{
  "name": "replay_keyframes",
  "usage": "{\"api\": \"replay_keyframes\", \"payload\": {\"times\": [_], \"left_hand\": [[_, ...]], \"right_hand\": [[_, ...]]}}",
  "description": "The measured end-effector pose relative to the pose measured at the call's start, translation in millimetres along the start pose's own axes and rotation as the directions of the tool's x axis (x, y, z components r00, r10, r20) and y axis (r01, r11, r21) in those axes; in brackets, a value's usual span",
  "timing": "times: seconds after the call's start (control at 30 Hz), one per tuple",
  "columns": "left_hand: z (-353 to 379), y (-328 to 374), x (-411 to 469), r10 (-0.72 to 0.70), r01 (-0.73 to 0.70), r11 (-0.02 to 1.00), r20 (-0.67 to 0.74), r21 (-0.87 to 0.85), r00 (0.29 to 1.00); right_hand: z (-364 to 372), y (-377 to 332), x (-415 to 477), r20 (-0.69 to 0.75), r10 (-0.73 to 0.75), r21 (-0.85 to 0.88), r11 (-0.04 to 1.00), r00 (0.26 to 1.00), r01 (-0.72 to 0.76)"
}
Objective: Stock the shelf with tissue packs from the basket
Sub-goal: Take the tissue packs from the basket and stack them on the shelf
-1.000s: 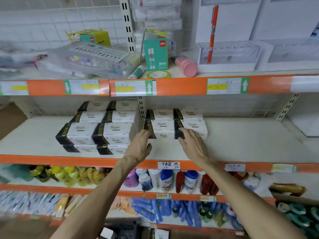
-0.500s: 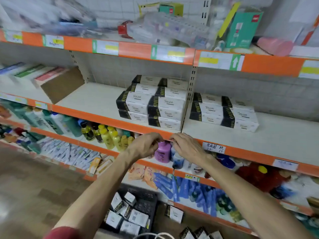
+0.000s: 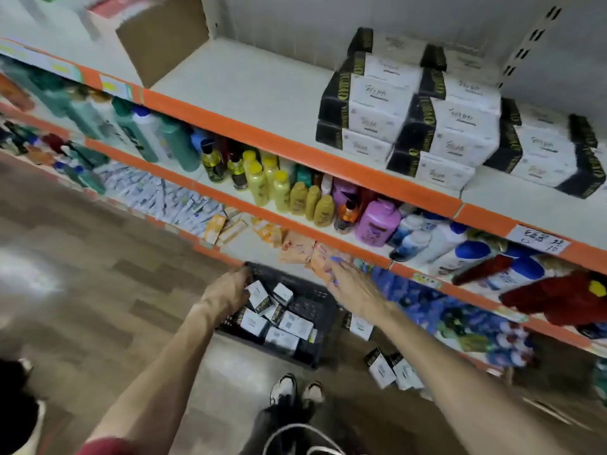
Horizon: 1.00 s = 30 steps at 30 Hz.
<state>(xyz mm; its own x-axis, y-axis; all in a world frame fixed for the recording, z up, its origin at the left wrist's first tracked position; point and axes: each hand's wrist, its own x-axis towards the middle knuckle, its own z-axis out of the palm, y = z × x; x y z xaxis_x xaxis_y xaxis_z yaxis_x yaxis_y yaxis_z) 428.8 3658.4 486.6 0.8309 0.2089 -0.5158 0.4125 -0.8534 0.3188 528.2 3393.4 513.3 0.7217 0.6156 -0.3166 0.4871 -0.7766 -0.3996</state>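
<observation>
A black basket [image 3: 315,305] stands on the floor below the shelves, holding several white-and-black tissue packs [image 3: 289,323]. My left hand [image 3: 230,290] reaches down to the basket's left side, fingers by a pack, grip unclear. My right hand [image 3: 348,284] hovers above the basket's right rim, fingers spread, holding nothing. On the cream shelf [image 3: 256,83] with the orange edge, stacked tissue packs [image 3: 410,116] stand at the right, with another stack [image 3: 551,152] beyond the upright.
Loose tissue packs [image 3: 391,369] lie on the floor right of the basket. Bottles [image 3: 279,188] and a pink bottle [image 3: 377,221] fill the lower shelf. A cardboard box [image 3: 161,37] sits at the shelf's left. My feet [image 3: 295,389] stand just behind the basket.
Both hands left the packs on the shelf and dropped down to the basket on the floor. My view swung down and left with them.
</observation>
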Motion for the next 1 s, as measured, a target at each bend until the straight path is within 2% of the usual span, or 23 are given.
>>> {"api": "replay_keyframes", "payload": {"times": [0.1, 0.3, 0.4, 0.5, 0.67, 0.77, 0.83, 0.9, 0.93, 1.0], "left_hand": [[42, -30, 9, -0.125, 0.127, 0.992, 0.081, -0.019, 0.989], [160, -72, 61, -0.267, 0.300, 0.941, 0.203, -0.155, 0.942], [243, -106, 106, -0.285, 0.332, 0.914, 0.212, -0.235, 0.935], [328, -135, 153, -0.317, 0.365, 0.900, 0.218, -0.239, 0.923], [440, -172, 245, -0.410, 0.472, 0.814, 0.239, -0.338, 0.880], [486, -188, 299, -0.499, 0.573, 0.681, 0.283, -0.456, 0.819], [511, -196, 334, -0.510, 0.601, 0.504, 0.348, -0.620, 0.787], [527, -202, 363, -0.562, 0.582, 0.260, 0.370, -0.770, 0.740], [532, -206, 374, -0.589, 0.561, 0.175, 0.371, -0.809, 0.718], [546, -215, 395, -0.584, 0.480, 0.114, 0.332, -0.870, 0.741]], "right_hand": [[45, -1, 17, 0.079, 0.077, 0.034, 0.996, 0.994, -0.080], [185, 24, 61, 0.221, 0.165, 0.042, 0.983, 0.961, -0.179], [268, 51, 97, 0.254, 0.154, -0.044, 0.988, 0.955, -0.147], [346, 82, 138, 0.272, 0.141, -0.197, 0.976, 0.952, -0.089], [465, 136, 212, 0.290, 0.170, -0.245, 0.965, 0.942, -0.098], [523, 161, 258, 0.237, 0.149, -0.225, 0.970, 0.960, -0.095], [557, 174, 288, 0.200, 0.140, -0.220, 0.971, 0.970, -0.095], [584, 185, 317, 0.158, 0.140, -0.212, 0.972, 0.978, -0.105], [595, 190, 329, 0.134, 0.141, -0.209, 0.972, 0.981, -0.111], [613, 198, 350, 0.073, 0.130, -0.217, 0.970, 0.989, -0.112]]}}
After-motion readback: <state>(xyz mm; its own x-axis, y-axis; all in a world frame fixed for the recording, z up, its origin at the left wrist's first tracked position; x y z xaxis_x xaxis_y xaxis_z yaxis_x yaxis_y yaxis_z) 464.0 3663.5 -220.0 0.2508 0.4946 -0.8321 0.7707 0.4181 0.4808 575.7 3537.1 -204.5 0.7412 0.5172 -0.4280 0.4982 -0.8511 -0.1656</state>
